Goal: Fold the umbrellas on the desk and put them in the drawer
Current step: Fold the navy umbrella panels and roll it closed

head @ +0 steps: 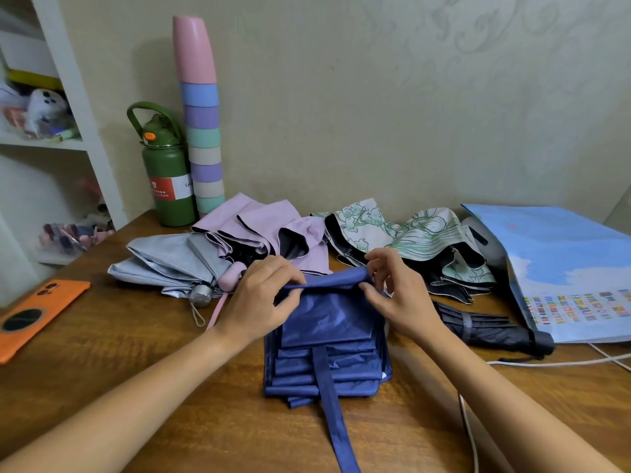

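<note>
Two hands pinch a blue umbrella (327, 336) at mid-desk.
Left hand (263, 298) and right hand (392, 295) each clamp its rolled top fold; four more umbrellas lie along the desk's (136, 353) back edge.

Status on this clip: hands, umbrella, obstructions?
Left hand, right hand both pinch navy umbrella far edge. Strap loose. Nothing blocking.

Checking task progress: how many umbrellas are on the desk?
5: navy umbrella under both hands, grey umbrella left, pink umbrella behind, floral umbrella right, black umbrella rolled, far right. Others could be hidden.
</note>
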`<state>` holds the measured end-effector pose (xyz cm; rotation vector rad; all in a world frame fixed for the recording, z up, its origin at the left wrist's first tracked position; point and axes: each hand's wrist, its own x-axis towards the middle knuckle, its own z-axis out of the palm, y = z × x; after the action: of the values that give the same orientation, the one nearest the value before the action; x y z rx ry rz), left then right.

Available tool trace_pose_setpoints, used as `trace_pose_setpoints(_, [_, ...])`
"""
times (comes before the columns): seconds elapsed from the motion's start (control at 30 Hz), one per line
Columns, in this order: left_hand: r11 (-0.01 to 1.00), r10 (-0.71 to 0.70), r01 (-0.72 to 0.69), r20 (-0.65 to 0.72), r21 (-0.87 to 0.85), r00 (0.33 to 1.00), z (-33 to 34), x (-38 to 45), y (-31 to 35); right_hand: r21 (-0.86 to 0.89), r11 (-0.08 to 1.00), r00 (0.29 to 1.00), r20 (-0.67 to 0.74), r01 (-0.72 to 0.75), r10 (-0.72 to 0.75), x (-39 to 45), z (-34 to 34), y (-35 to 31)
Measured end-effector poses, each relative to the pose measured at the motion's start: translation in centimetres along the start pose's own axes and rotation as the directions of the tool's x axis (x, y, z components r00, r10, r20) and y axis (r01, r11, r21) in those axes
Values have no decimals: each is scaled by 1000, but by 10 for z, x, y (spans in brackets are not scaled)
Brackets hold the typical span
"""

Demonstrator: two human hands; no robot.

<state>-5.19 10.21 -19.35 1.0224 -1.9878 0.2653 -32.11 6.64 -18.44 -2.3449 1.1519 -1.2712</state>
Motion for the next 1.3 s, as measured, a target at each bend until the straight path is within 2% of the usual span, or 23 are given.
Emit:
trace_pose_setpoints(0.1, [1000, -4, 5, 47, -31, 999, 0, -4, -2, 101, 995, 1000, -22, -5, 8, -2, -3, -4])
trace_pose_setpoints(0.17, [999, -40, 42, 63, -35, 997, -2, -6, 0, 97, 995, 1000, -20, 9, -7, -1, -5, -1])
trace_pose_setpoints(0.3, [999, -42, 42, 93, 4, 995, -7, -5, 9, -115, 984, 982, 148, 138, -121, -2, -2, 7])
trace_pose_setpoints(0.47, [999, 20, -15, 117, -46, 993, -5, -8, 2, -310, 892, 944, 109, 330, -311, -6, 5, 8])
trace_pose_setpoints(0.57, [997, 51, -39, 173, -71, 984, -3, -12, -4, -330, 852, 913, 180, 406, -366, -7, 2, 9])
trace_pose_setpoints(0.77, [991, 134, -132, 268, -27, 954, 0, -17, -14, -390, 803, 888, 284, 452, -362, -10, 1, 14])
trace_pose_setpoints(0.93, [973, 212, -229, 366, 3, 906, 4, -19, -22, -316, 821, 847, 415, 475, -331, -9, -2, 20])
trace_pose_setpoints(1.03, [983, 171, -185, 347, 10, 922, 6, -16, -18, -261, 850, 829, 472, 457, -300, -10, -1, 20])
trace_pose_setpoints(1.17, [999, 36, -39, 174, 13, 984, 18, 3, -5, -207, 890, 797, 557, 406, -234, -9, 4, 20])
trace_pose_setpoints(1.23, [998, -29, 18, 212, 52, 977, 26, 11, -4, -204, 901, 776, 601, 382, -192, -8, 5, 21])
trace_pose_setpoints(1.3, [991, -66, 21, 352, 130, 934, 35, 12, -5, -205, 911, 761, 630, 357, -156, -7, 6, 21])
